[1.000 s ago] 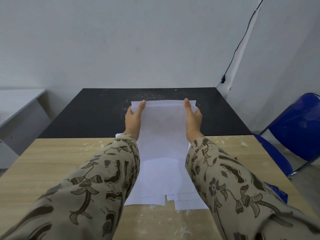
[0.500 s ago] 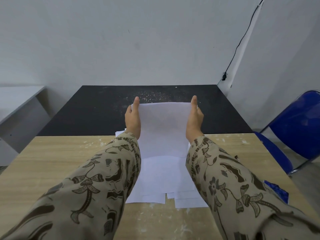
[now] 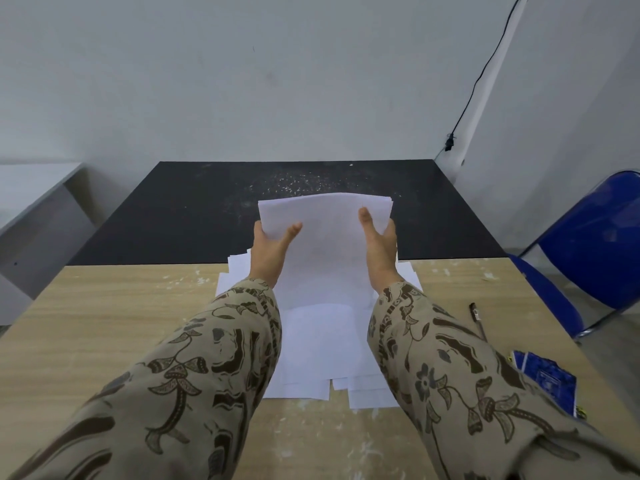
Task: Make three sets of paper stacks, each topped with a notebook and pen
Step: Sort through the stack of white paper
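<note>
Pinches sheets (image 3: 325,244) by both sides, left hand (image 3: 272,249) and right hand (image 3: 379,252) thumbs on top, above papers (image 3: 318,348); pen (image 3: 477,320), notebook (image 3: 547,379) rightward.

Both arms reach forward in beige floral-print sleeves (image 3: 214,358). The left hand (image 3: 272,249) and right hand (image 3: 381,245), thumbs uppermost, each pinch one side of a sheaf of white paper sheets (image 3: 325,244).

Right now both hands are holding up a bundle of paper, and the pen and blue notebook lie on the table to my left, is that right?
Not quite. The head view shows the pen and blue notebook lying on the table to your right, not left. The left hand and right hand do hold up the bundle of paper.
</note>
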